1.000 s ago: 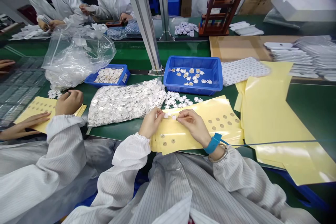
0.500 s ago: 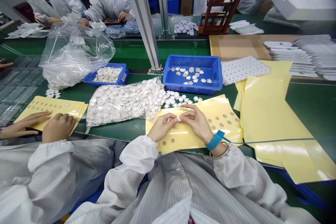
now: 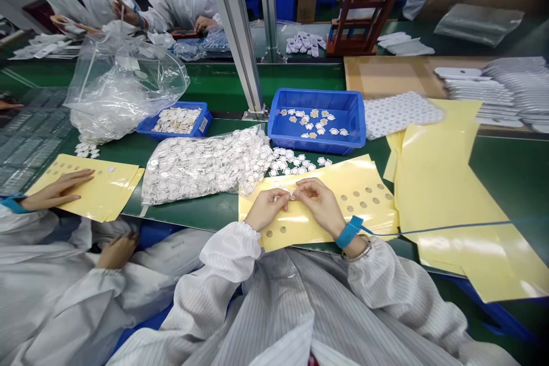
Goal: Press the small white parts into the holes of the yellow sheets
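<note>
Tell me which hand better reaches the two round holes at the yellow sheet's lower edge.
Left, probably: the left hand sits just above those holes, while the right hand lies farther along the sheet.

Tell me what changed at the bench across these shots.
The left hand has moved right, closing on the right hand, and both now pinch at a small white disc over the yellow sheet. A co-worker's hand has come off the co-worker's yellow sheet and dropped toward their lap. The blue tray and bag of white discs stayed put.
</note>
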{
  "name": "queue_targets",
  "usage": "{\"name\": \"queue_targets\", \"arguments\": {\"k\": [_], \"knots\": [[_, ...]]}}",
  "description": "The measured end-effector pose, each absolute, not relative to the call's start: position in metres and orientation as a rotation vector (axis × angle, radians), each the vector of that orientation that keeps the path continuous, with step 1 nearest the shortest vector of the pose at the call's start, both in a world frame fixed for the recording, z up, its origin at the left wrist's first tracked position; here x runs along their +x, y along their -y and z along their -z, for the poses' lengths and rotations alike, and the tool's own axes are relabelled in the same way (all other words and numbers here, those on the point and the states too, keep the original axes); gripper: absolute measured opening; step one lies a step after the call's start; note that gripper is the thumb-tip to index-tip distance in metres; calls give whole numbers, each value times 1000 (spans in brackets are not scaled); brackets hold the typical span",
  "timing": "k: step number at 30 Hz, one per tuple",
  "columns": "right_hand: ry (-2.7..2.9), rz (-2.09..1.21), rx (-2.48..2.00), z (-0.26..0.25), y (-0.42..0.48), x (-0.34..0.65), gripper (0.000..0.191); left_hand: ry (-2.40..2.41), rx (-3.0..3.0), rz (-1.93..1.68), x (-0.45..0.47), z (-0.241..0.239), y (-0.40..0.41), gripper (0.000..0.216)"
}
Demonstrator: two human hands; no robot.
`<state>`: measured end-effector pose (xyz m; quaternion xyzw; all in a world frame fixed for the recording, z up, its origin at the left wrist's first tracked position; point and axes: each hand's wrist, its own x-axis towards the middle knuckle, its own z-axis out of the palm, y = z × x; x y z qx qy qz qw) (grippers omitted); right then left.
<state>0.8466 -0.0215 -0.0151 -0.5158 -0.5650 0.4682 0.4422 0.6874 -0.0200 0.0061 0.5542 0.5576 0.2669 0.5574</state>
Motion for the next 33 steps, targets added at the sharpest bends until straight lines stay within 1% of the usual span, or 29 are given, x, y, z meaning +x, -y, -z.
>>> {"name": "queue_targets", "arguments": {"k": [14,17,20,24,28,31,33], "knots": [[1489,-1064,-1295,20,22,846,14,-1276,1335,-641,686,-3,19,28],[1497,-1053,-1287,21,22,846,17,-1272,1304,-625,685,-5,20,29],[1426,-1118,-1270,19,23,845,21,-1227,1258,-622,683,-10,21,30],[1289,-1237,-1201,3,21,844,34,-1092,1164,-654,682,-20,22,30],[1407,-1247,-1131,-17,18,839,24,-988,885,-716,688,-24,20,36],[1535,-1138,-1111,-25,20,831,19,-923,644,-665,691,-22,17,44],[1648,-1037,-1091,-26,24,826,15,-881,532,-630,689,-20,15,46]]}}
